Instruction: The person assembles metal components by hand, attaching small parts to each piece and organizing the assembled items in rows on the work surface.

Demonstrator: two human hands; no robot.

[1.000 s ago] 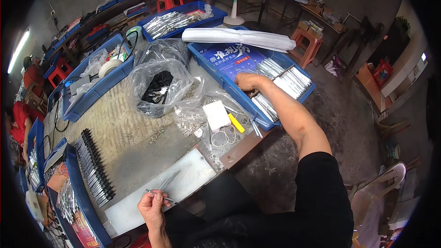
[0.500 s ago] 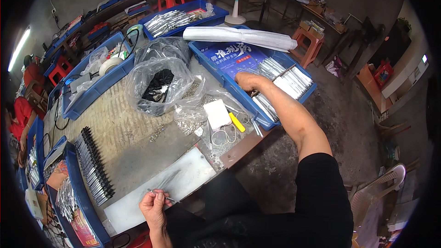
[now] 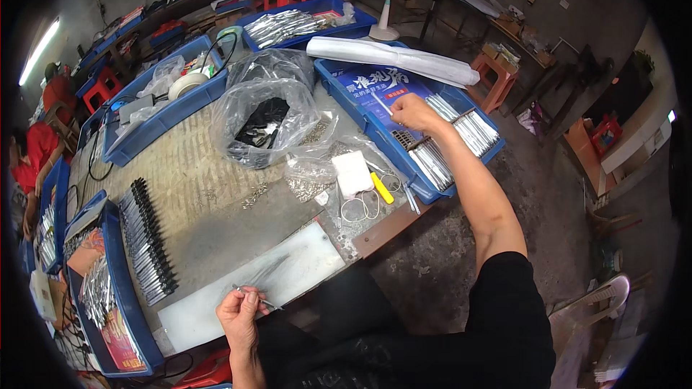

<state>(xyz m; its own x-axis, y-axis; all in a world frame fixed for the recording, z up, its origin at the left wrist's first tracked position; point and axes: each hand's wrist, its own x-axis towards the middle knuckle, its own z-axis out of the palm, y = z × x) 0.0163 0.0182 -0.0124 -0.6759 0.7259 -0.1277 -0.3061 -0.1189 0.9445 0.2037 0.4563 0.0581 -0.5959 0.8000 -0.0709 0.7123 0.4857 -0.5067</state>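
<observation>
My right hand (image 3: 417,114) is closed in a pinch on a slim silver strip (image 3: 381,104), just above the blue bin (image 3: 367,124) at the right. Rows of similar silver strips (image 3: 477,133) fill the bin's right part, and a blue printed sheet (image 3: 364,86) lies in its left part. At the near edge of the bench, my left hand (image 3: 239,310) pinches a thin, dark metal rod (image 3: 268,305) over the white board (image 3: 303,256). Its exact kind is too small to make out.
An open plastic bag (image 3: 288,94) of black parts stands mid-bench. Nearby lie small loose metal pieces (image 3: 254,196), a white block (image 3: 353,174) and a yellow-handled tool (image 3: 382,188). A row of black-ended silver pieces (image 3: 148,245) lies left. A person in red (image 3: 43,148) sits far left.
My right hand has risen out of the strips in the bin and now holds one silver strip. My left hand stays over the board's near edge with its rod. The view has shifted slightly.
</observation>
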